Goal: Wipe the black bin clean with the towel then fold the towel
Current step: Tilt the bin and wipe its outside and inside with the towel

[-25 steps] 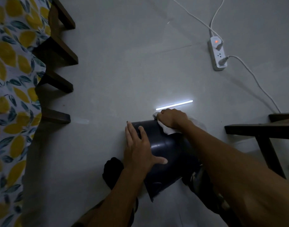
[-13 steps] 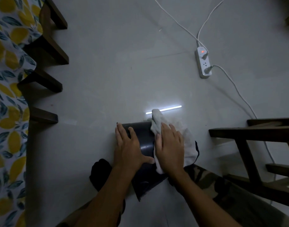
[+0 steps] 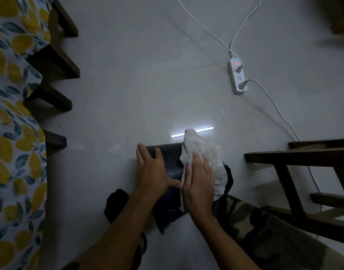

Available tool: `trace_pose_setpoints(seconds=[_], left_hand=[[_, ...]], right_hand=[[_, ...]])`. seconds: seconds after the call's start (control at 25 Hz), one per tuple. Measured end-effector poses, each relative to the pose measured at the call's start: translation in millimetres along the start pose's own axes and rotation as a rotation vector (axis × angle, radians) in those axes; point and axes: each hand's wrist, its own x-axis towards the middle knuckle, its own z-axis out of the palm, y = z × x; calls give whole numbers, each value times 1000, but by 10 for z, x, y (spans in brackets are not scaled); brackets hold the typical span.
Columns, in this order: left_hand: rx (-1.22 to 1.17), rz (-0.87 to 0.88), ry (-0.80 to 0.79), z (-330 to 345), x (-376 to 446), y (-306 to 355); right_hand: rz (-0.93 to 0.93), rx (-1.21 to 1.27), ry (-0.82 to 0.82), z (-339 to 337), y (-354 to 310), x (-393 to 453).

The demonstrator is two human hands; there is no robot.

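Low in the centre of the frame, the black plastic bin [image 3: 171, 166] lies on its side on the pale tiled floor [image 3: 128, 84]. Since a second ago the right hand [image 3: 199, 184] has been drawn back from the far rim toward the body, flat on the white terry towel [image 3: 204, 151], so wiping is judged mid-stroke. The left hand [image 3: 154, 168] stays spread flat, steadying the bin. The bin's interior, underside and right flank are hidden; dirt cannot be made out in the dim light.
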Motion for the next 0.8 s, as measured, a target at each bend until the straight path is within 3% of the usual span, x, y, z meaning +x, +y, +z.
trace_pose_setpoints(seconds=[0.12,0.28,0.4,0.52,0.6,0.8], left_hand=[[65,159,31,-99,11,51],[263,471,285,-126,29,-29],[316,464,467,-93,-122,-234],[335,435,656,-136,-239,-273],[320,407,631,-184,-203,-198],[201,388,309,-50,78,-178]], right_hand=[[57,102,-35,-86,-76,124],[48,211,-81,-105,-134,321],[53,234,-89,-123,-134,227],[-73,48,-80,-192,-102,-40],[-141,-56,-63,-211,-52,-160],[-208,-143,-145,-196,41,-10]])
